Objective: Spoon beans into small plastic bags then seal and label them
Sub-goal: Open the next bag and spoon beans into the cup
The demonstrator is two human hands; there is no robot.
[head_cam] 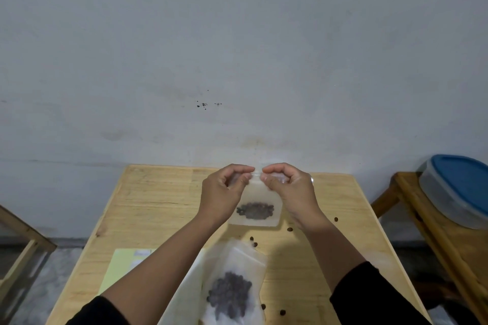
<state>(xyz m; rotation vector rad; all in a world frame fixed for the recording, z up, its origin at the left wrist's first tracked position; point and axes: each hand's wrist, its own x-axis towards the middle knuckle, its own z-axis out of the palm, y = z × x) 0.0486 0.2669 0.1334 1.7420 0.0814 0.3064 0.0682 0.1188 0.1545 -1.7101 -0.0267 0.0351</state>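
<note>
Clear bag [254,206] pinched by left hand [224,190], right hand [289,187], second bag [232,287] below

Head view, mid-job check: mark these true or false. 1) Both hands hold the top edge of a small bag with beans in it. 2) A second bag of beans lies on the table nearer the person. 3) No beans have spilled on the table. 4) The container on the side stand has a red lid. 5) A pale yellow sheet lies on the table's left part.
1) True: the left hand and right hand each have a pinch grip on the top edge of the small bag.
2) True: the second bag lies flat, nearer the person.
3) False: loose beans are scattered on the table.
4) False: the container has a blue lid.
5) True: the yellow sheet is there.
</note>
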